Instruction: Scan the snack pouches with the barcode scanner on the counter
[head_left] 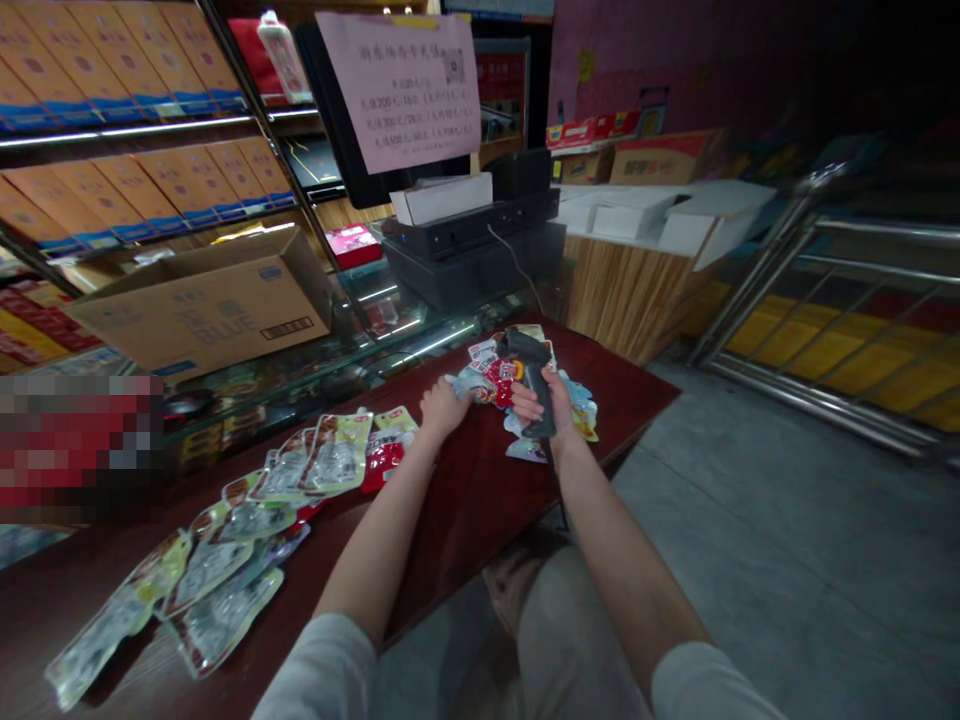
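Note:
My right hand (553,402) is wrapped round the grip of a black barcode scanner (536,385), its head held over a small pile of snack packets (491,375). At the left edge of that pile my left hand (444,408) has its fingers closed on a light blue snack packet (466,386). The packet's far part lies among red and white ones. More packets (581,408) stick out behind and below the scanner. To the left, a fanned row of clear-fronted snack packets (337,450) lies on the dark red tabletop (457,500), with a red packet (384,458) at its near end.
A monitor with a paper notice (405,90) stands above a black cash drawer (472,260). An open cardboard box (217,310) sits on the glass counter at left. Boxed goods (150,190) fill the shelves. At right is a metal railing (825,350). A cable hangs from the scanner.

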